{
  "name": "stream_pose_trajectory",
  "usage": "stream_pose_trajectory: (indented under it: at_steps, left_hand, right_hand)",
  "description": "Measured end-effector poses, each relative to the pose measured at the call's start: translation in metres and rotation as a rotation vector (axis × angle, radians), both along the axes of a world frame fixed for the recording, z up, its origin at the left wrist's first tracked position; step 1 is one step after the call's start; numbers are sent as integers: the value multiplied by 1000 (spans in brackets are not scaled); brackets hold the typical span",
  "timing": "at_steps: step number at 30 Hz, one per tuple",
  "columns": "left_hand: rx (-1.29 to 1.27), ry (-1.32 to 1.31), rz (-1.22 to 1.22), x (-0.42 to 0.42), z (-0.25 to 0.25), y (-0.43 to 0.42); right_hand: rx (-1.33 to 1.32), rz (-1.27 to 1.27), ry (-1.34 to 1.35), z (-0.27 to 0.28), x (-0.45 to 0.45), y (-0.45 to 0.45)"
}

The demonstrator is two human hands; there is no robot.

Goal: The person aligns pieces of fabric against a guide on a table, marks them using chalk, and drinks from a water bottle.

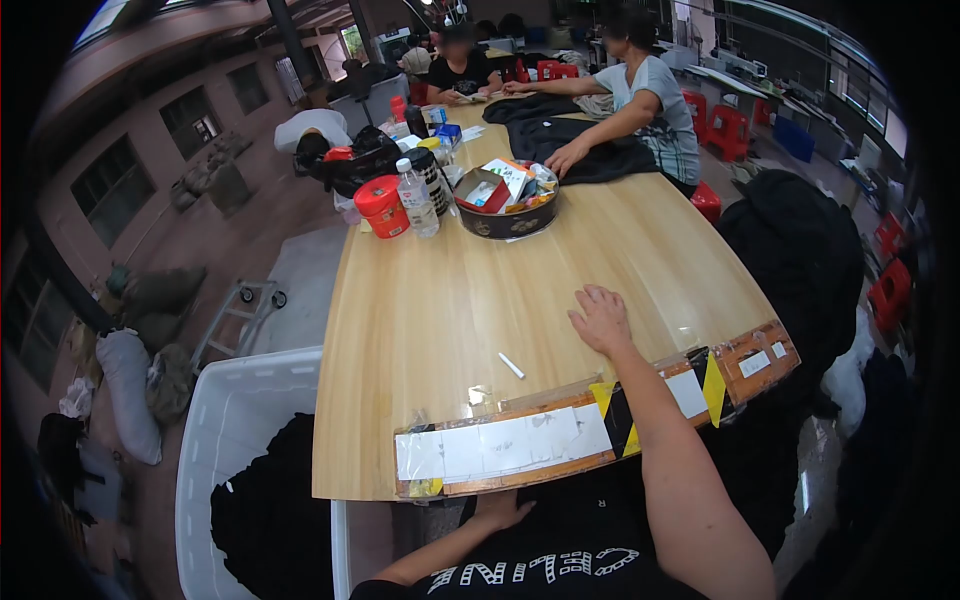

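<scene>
My right hand lies palm down on the wooden table, its fingers loosely spread and nothing in them. A short white stick like a piece of chalk rests on the tabletop to its left, apart from it. Below the near table edge, my left hand is against black cloth by my body. Its thumb side points right; the other fingers are hidden by the table edge and the cloth. A white measuring strip with yellow and black tape is fixed along the near edge, and my right forearm crosses above it.
A round tin of small items, a red jar and a clear bottle stand farther up the table. A co-worker reaches over black garments; another person sits beyond. A white bin holds dark cloth.
</scene>
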State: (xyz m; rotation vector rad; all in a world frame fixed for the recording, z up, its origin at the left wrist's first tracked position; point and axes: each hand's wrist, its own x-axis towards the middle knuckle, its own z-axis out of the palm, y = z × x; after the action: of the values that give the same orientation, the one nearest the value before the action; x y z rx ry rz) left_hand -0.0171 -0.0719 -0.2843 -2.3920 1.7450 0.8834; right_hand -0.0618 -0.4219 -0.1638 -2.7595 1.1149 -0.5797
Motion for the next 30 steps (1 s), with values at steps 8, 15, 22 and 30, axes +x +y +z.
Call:
stream_pose_trajectory:
  at_steps: [8,15,22,30]
  left_hand:
    - [9,23,50,-1,0,-6]
    - [-191,-53,53,-3,3,-1]
    - [-151,-9,64,-1,-5,-1]
    - [-123,-258,15,-5,-5,-4]
  right_hand:
    - [-26,12,-40,-3,0,2]
    - [-56,25,-88,-6,-1,0]
    - [-57,21,-123,-9,0,-4]
    - [428,160,-329,4,13,-12]
